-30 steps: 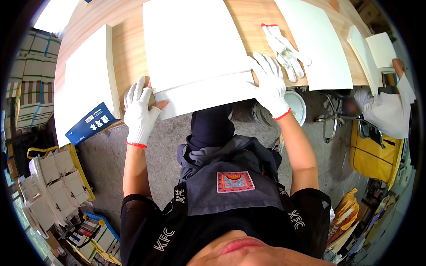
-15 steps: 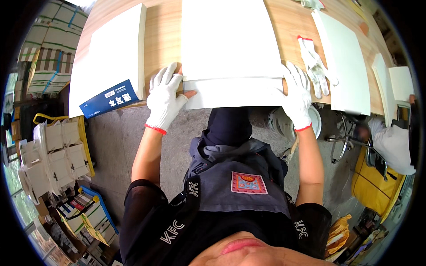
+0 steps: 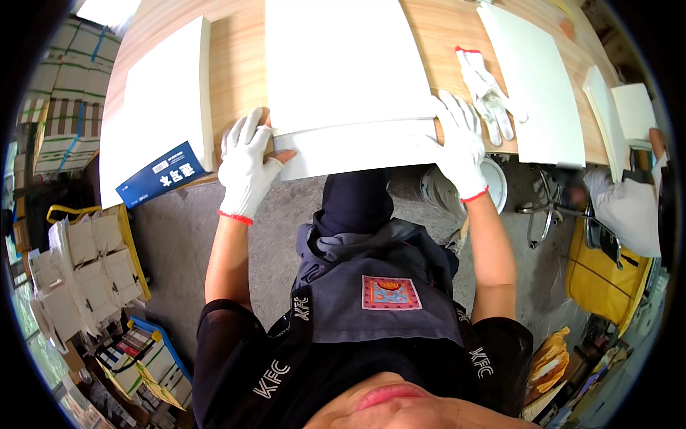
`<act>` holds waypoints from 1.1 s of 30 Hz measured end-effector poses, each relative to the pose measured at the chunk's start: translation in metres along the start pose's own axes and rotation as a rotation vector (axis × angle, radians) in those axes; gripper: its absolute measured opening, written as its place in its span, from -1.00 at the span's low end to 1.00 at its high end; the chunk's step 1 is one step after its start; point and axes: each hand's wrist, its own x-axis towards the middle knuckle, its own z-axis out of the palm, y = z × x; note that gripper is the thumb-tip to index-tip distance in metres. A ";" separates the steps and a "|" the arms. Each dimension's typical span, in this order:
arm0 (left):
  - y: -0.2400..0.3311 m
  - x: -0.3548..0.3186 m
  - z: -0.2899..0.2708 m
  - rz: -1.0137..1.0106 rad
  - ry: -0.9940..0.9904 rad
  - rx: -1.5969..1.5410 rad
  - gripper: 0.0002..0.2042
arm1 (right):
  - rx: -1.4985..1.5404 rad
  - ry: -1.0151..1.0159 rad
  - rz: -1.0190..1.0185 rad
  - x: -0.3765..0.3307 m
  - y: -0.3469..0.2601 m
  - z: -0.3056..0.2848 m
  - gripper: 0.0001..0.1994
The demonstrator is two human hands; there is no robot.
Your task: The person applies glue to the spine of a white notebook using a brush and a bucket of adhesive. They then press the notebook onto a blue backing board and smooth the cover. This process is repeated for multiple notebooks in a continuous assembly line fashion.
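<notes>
White sheet [image 3: 343, 64], red-cuffed white gloves [image 3: 246, 168]

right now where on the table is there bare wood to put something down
One bare strip of the wooden table runs between the left white stack and the centre sheet. Another lies between that sheet and the spare gloves. The near edge is crowded by the left hand and right hand.

The big white sheet [image 3: 343, 64] runs off the top edge. The left hand [image 3: 246, 164] covers its near corner, thumb tucked under the folded flap [image 3: 357, 146]. The stack's blue label [image 3: 161, 174] is too small to make out.
</notes>
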 end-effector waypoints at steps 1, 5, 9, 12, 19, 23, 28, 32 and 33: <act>0.000 0.000 0.000 -0.005 -0.008 0.008 -0.47 | -0.005 -0.004 0.003 0.000 0.001 0.001 -0.31; -0.002 -0.001 0.002 -0.014 -0.031 0.043 -0.44 | -0.002 0.013 -0.010 0.000 0.002 0.004 -0.29; -0.002 -0.001 0.002 -0.014 -0.045 0.054 -0.46 | 0.024 0.018 -0.007 0.001 0.001 0.000 -0.29; -0.003 -0.001 0.002 -0.011 -0.053 0.069 -0.47 | 0.026 0.026 -0.015 0.001 0.001 0.001 -0.28; -0.002 -0.001 0.002 -0.017 -0.041 0.032 -0.48 | 0.016 0.030 -0.019 0.001 0.000 0.000 -0.29; -0.004 -0.003 0.003 -0.030 -0.053 0.038 -0.46 | 0.009 0.036 -0.032 0.001 0.001 0.001 -0.29; -0.002 0.000 0.000 0.003 0.068 -0.014 -0.34 | -0.005 -0.001 0.028 0.001 -0.003 -0.004 -0.28; 0.019 0.014 -0.019 0.149 -0.080 -0.114 -0.13 | 0.064 0.035 0.037 -0.001 0.000 0.003 -0.28; 0.026 0.017 -0.026 0.194 -0.170 -0.164 -0.10 | 0.065 0.034 0.036 0.000 -0.002 0.001 -0.28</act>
